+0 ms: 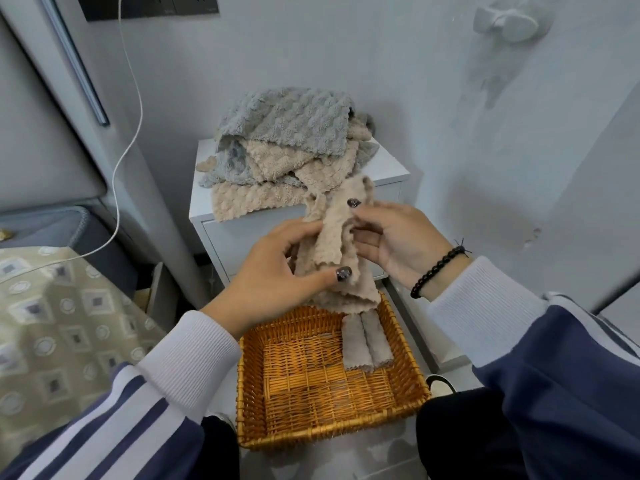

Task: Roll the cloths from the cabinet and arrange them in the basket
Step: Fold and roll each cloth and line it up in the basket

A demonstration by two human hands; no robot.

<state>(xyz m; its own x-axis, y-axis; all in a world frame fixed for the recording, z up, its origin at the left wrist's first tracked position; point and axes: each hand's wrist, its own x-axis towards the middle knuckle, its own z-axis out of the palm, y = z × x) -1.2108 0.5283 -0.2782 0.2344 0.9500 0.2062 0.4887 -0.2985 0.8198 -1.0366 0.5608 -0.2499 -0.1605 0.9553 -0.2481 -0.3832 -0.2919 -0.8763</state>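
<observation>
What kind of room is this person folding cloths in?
Probably a bedroom corner at home: a small white cabinet stands against the wall like a nightstand, patterned bedding lies at the left, and a charging cable hangs from a wall socket.

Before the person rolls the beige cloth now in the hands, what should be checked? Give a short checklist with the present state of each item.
1. Both hands hold the beige cloth: left hand and right hand pinch it: ok.
2. Cloth folded flat for rolling: it hangs crumpled: not ok.
3. Free space in the basket: ok.
4. Rolled cloths lie side by side at the basket's right: ok.
5. More cloths wait in the pile on the cabinet: ok.
</observation>
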